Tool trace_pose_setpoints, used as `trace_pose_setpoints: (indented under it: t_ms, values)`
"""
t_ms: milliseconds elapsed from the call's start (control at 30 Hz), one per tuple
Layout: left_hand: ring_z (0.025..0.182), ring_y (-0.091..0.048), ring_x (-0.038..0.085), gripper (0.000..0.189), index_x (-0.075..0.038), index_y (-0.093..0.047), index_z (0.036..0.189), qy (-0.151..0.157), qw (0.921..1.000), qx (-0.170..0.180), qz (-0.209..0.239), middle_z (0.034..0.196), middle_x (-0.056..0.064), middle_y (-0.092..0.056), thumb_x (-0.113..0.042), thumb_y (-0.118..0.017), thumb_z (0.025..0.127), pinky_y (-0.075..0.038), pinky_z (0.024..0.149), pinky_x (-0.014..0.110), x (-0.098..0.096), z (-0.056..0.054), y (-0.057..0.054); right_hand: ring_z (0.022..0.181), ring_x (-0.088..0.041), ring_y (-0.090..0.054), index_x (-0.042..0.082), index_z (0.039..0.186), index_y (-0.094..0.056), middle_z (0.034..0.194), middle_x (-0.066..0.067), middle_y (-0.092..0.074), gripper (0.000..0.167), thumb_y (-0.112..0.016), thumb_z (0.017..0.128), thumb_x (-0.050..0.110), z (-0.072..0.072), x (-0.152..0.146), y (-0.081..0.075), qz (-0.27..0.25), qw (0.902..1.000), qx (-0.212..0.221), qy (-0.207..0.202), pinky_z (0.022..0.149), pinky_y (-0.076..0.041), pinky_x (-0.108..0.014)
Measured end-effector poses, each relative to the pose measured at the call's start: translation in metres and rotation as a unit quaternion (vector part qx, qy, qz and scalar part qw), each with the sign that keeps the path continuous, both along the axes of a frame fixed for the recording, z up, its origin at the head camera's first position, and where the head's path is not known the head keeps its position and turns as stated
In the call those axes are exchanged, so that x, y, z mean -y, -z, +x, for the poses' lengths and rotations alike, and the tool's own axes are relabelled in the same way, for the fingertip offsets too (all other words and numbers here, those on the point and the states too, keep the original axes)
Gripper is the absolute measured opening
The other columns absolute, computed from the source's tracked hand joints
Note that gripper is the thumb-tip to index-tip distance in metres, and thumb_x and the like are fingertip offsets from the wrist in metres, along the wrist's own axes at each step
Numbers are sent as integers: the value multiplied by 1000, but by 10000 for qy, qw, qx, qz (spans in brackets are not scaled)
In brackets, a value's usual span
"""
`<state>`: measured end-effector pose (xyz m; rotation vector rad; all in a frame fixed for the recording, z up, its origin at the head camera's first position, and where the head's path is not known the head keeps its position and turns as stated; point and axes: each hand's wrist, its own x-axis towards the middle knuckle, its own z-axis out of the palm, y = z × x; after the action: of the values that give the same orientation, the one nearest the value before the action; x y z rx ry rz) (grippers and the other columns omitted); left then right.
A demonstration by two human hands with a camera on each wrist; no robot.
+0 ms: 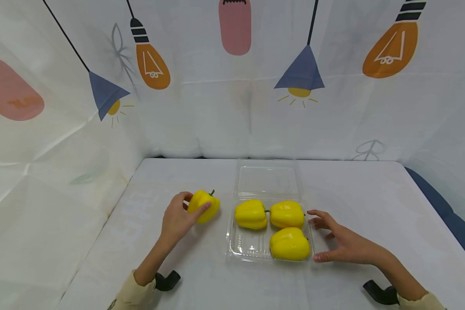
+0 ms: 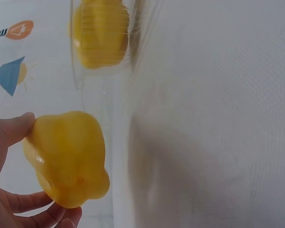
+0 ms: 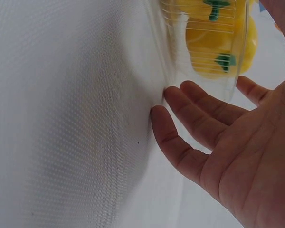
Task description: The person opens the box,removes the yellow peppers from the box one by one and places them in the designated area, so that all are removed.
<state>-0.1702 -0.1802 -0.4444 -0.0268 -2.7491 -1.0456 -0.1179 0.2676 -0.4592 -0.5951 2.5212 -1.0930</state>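
Note:
My left hand (image 1: 180, 216) grips a yellow bell pepper (image 1: 206, 206) with a green stem, thumb on one side and fingers on the other. In the left wrist view this held pepper (image 2: 69, 159) hangs above the tabletop, its shadow beside it. To its right lies a clear plastic clamshell box (image 1: 248, 247), lid folded back, holding three more yellow peppers (image 1: 289, 244); its front left part holds none. Beside the box's right wall, my right hand (image 1: 342, 243) has its fingers spread and relaxed. Its fingertips (image 3: 173, 95) are at the tabletop, close to the box wall.
The box's transparent lid (image 1: 268, 178) lies flat toward the back edge of the white table (image 1: 345, 185). A white curtain (image 1: 217, 116) printed with lamps hangs behind and to the left. Something dark blue (image 1: 438, 193) stands past the right edge.

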Motion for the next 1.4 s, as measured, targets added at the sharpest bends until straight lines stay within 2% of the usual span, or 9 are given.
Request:
trace_pose_setpoints:
  t_ms: [200,433,633,1100,1400]
  values:
    - [81,-56,24,74,-3,-60,112,-221,9994,-4,-274,105,11,-62,-67,-71,77,-48,65,35,-1,-3,3,126,-37,-47,21,153,-17,143,-15,-45,101,-84,79,37,0,-1,1,-8,10000,-6,12,89,-50,-36]
    - [77,-55,26,75,-3,-59,108,-473,9972,172,-554,102,14,-61,-71,-67,78,-47,63,36,-3,-7,8,127,-37,-47,21,153,-17,143,-15,-45,101,-84,78,37,0,-1,2,-6,10000,-24,19,89,-51,-36]
    - [76,-57,27,74,-1,-58,107,-505,9958,83,-761,99,16,-60,-68,-69,78,-49,64,39,-6,-12,13,127,-36,-47,22,153,-17,143,-15,-46,101,-84,78,38,1,-1,2,-5,10000,-41,11,90,-51,-37]
    - [64,-52,26,74,1,-56,104,-561,9908,-186,-1216,89,16,-54,-67,-69,79,-45,52,36,-10,-15,17,127,-36,-47,23,153,-16,143,-15,-45,101,-83,79,38,0,-1,3,27,10000,3,-13,92,-50,-39]
    - [65,-55,27,66,0,-55,106,-522,9918,19,-1166,93,16,-57,-63,-62,88,-48,57,38,-8,-13,14,127,-35,-47,23,153,-17,143,-14,-46,102,-84,78,40,1,0,2,78,10000,-28,35,92,-50,-39]
